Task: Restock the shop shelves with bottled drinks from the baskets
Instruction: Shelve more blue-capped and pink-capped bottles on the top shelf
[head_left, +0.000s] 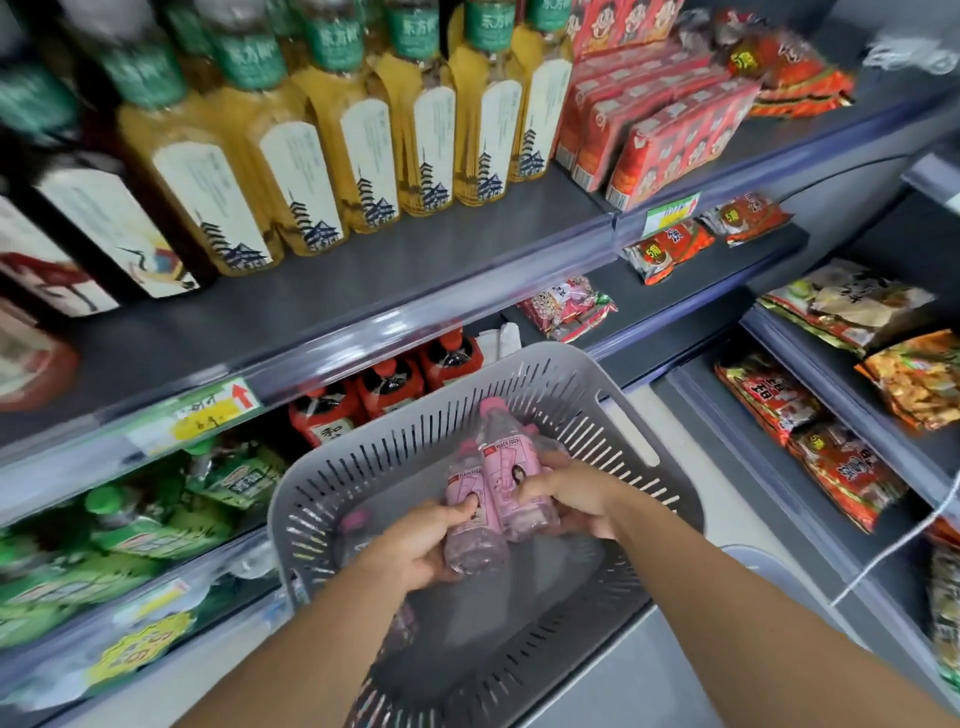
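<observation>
I hold two pink peach-soda bottles side by side, touching, caps pointing away from me. My left hand (415, 543) grips the left bottle (467, 493) low on its body, thumb across the label. My right hand (569, 493) curls round the right bottle (506, 467) from the right side. Both bottles hang inside the grey slotted basket (415, 441), above its floor. To the left of my left hand a third pink cap (357, 521) shows in the basket, too blurred to say more.

The basket sits near me, in front of grey shop shelving. On the lower shelf just beyond its far rim stand three red bottles (389, 387), with green-labelled bottles (130, 519) further left. The upper shelf (363, 291) carries a row of yellow tea bottles (431, 140), and red cartons (665, 130) stand to their right. On the right, separate shelves hold snack packets (810, 431), mostly red and orange.
</observation>
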